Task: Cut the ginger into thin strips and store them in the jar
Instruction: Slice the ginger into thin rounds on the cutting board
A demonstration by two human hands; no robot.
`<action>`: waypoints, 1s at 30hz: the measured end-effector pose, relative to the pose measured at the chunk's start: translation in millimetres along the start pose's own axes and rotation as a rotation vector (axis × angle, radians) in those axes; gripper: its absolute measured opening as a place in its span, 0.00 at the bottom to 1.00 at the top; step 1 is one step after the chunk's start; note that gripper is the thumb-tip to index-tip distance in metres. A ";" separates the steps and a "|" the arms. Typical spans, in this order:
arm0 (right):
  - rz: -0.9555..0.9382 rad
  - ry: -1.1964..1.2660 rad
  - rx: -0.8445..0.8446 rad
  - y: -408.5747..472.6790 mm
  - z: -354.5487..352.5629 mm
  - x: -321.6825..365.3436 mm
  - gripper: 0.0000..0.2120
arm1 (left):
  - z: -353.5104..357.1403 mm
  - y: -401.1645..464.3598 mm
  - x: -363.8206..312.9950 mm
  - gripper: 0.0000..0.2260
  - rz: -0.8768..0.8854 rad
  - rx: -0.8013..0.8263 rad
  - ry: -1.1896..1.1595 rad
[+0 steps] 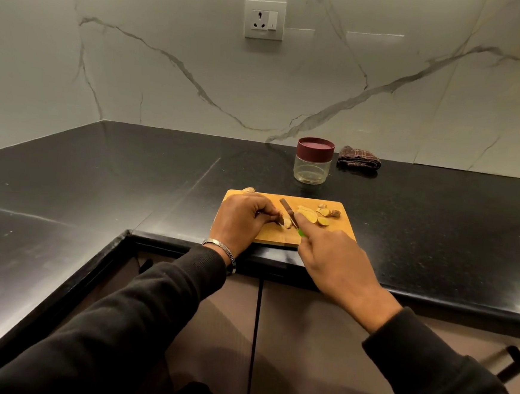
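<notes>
On the wooden cutting board (pixel 340 231) my left hand (pixel 241 218) pinches a small ginger piece (pixel 287 223) against the wood. My right hand (pixel 333 258) grips a green-handled knife (pixel 288 211), index finger stretched along its spine, and the dark blade lies right beside that piece. Cut ginger slices (pixel 310 215) and a few knobbly bits (pixel 329 211) lie on the board's right half. Another ginger piece (pixel 249 190) sits just off the board's far left corner. The clear jar (pixel 312 166) with a maroon lid on it stands behind the board.
The board lies near the front edge of a black L-shaped counter (pixel 98 184). A folded dark checked cloth (pixel 359 161) rests right of the jar by the marble wall. A wall socket (pixel 264 19) is above. Brown cabinet doors (pixel 303 340) are below.
</notes>
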State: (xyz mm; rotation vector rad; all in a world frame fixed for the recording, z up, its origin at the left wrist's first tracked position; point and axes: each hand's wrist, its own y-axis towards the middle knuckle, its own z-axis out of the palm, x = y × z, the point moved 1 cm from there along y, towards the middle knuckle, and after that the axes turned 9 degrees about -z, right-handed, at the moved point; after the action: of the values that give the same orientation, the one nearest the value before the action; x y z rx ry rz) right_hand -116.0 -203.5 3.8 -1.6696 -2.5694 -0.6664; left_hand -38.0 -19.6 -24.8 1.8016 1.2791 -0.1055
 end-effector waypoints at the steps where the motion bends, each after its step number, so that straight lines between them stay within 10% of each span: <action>1: -0.008 0.008 -0.011 1.8 -0.8 1.2 0.24 | 0.0 -0.2 -0.1 0.02 0.002 0.000 0.006; 30: -0.066 -0.179 0.150 28.1 3.7 13.3 0.25 | 1.8 1.8 2.0 0.03 0.022 -0.018 0.015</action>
State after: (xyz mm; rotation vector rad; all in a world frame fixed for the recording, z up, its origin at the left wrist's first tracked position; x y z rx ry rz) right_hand -96.4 -180.9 13.2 -1.6754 -2.7263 -0.3285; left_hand -34.9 -19.6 -25.7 1.8041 1.2660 -0.0686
